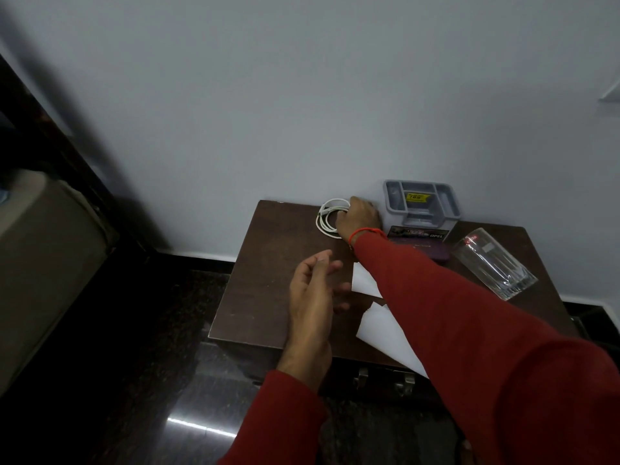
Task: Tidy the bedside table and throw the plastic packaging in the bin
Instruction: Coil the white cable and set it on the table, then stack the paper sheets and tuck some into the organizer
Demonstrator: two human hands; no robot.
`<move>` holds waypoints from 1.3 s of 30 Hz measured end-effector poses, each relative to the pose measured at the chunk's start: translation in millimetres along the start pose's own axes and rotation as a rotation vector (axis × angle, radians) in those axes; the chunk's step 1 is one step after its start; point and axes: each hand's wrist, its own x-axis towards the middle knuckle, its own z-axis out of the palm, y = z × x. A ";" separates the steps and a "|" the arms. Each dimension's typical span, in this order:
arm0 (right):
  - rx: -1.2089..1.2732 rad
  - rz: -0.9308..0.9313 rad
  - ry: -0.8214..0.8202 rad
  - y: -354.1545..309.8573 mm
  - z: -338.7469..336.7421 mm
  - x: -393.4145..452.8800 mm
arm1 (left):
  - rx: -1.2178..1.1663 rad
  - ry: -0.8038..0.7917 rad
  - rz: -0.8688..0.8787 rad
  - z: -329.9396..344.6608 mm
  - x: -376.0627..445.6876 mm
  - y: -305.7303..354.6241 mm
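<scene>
Bedside table (268,297), dark wood top, standing against the wall (302,95); its back edge is touching the wall, its left edge is facing open dark floor (161,364). Bare wood is showing along the left edge and the front left corner.

Right hand (359,218) is reaching to the back edge, fingers curling round one coiled white cable (327,218) that is lying on the top near the back left corner. Whether the coil is lifting off the wood, cannot tell. A red thread is sitting round that wrist. Red sleeve (469,330) is crossing the table diagonally and covering much of the middle.

Left hand (312,297) is hovering over the left half of the top, fingers loosely spread, holding nothing.

Count on the top:
- one grey organiser tray (421,204) with several compartments, at the back edge just right of the right hand, yellow sticker inside
- one purple flat item (422,250) in front of the tray, partly hidden by the sleeve
- one clear glass (493,263) lying tilted near the right edge
- two white paper pieces (364,280) showing beside the sleeve, the nearer one (385,333) overhanging the front edge

Plastic packaging: cannot tell which item, if any, it is. No bin in view.

Two metal handles (362,377) are showing on the front face below the front edge.
</scene>
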 end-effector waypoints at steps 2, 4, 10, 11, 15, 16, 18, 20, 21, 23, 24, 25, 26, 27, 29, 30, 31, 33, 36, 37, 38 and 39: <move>0.005 -0.019 0.006 0.3 1.0 -1.8 | -0.001 -0.004 0.002 -0.6 -0.3 0.4; 0.025 -0.047 0.025 0.8 1.8 -4.6 | 0.000 -0.009 0.005 -1.5 -0.5 0.6; 0.088 -0.275 0.154 4.2 -1.4 -18.9 | -0.007 0.002 0.020 -4.1 3.3 -0.5; 0.104 -0.326 0.163 5.3 -5.4 -23.3 | -0.003 0.004 0.026 -4.7 3.7 -0.9; 0.175 -0.516 0.233 18.9 -28.2 -45.9 | 0.053 0.012 0.075 -4.8 7.2 -4.8; 0.185 -0.551 0.258 24.2 -35.6 -53.4 | 0.067 0.014 0.088 -4.3 8.6 -6.2; 0.213 -0.598 0.299 35.7 -53.6 -71.1 | 0.086 0.015 0.114 -2.8 11.0 -8.8; 0.248 -0.611 0.328 49.4 -71.4 -89.0 | 0.116 -0.002 0.135 -1.2 12.1 -11.9; 0.264 -0.600 0.329 56.2 -79.6 -97.6 | 0.135 -0.017 0.143 -0.3 12.2 -13.6; 0.282 -0.560 0.302 70.5 -95.2 -113.0 | 0.164 -0.040 0.150 1.9 12.0 -16.1; 0.283 -0.533 0.280 78.9 -102.5 -119.4 | 0.173 -0.046 0.150 3.4 11.8 -17.2; 0.281 -0.506 0.249 87.7 -109.3 -126.6 | 0.182 -0.052 0.148 4.7 11.3 -18.5; 0.278 -0.481 0.212 97.1 -114.8 -134.8 | 0.195 -0.058 0.148 6.3 10.4 -19.8; 0.279 -0.459 0.173 106.6 -118.5 -144.7 | 0.211 -0.064 0.151 7.9 9.3 -21.6; 0.274 -0.416 0.074 126.8 -116.2 -166.4 | 0.237 -0.078 0.162 10.6 6.7 -26.4; 0.242 -0.415 -0.003 135.1 -111.9 -177.0 | 0.250 -0.084 0.166 12.2 5.5 -28.6; 0.165 -0.436 -0.099 142.0 -106.0 -186.2 | 0.271 -0.087 0.166 13.4 5.1 -31.4; -0.072 -0.465 -0.307 151.5 -95.3 -201.0 | 0.299 -0.085 0.166 15.4 4.1 -35.3; -0.378 -0.512 -0.369 157.5 -85.1 -215.0 | 0.327 -0.109 0.181 19.2 1.3 -38.9; -0.410 -0.538 -0.346 158.0 -84.3 -217.6 | 0.348 -0.132 0.196 20.3 0.2 -40.1; -0.417 -0.557 -0.325 160.3 -83.0 -218.3 | 0.378 -0.158 0.215 21.8 -1.3 -41.3; -0.404 -0.580 -0.305 161.1 -84.3 -218.4 | 0.419 -0.188 0.241 22.6 -2.0 -43.2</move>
